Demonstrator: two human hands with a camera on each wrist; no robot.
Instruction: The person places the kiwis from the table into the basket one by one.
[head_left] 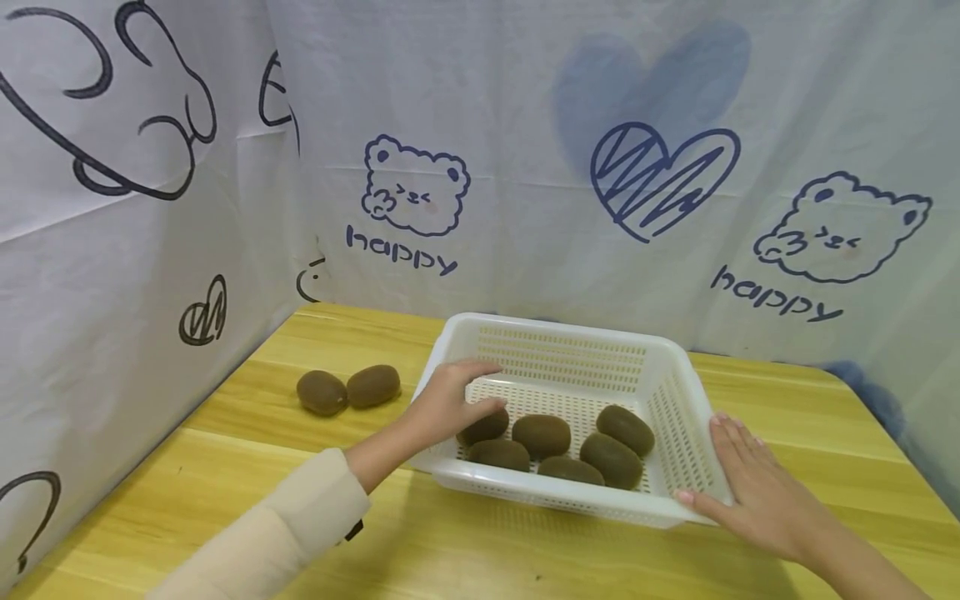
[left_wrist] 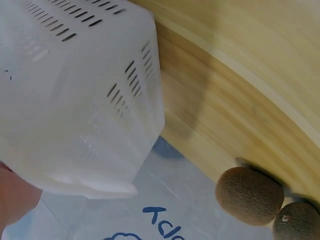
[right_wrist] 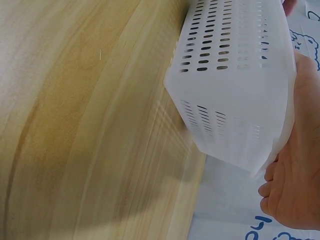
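A white perforated plastic basket [head_left: 555,325] stands on the table, holding several brown kiwifruit [head_left: 542,436] toward its front side. My left hand [head_left: 446,404] reaches over the basket's left rim, fingers spread inside, thumb just above a kiwifruit [head_left: 483,426] that it partly hides. Whether the thumb touches that fruit I cannot tell. Along the right rim lie the fairly straight fingers of my right hand [head_left: 772,492], its thumb resting on the front right corner. In the right wrist view, the fingertips [right_wrist: 267,190] show beside the rim.
Two more kiwifruit [head_left: 321,392] lie side by side on the wooden table [head_left: 315,517], left of the basket. White cloth with drawn bears and hearts [head_left: 660,179] hangs behind the table and along its left side.
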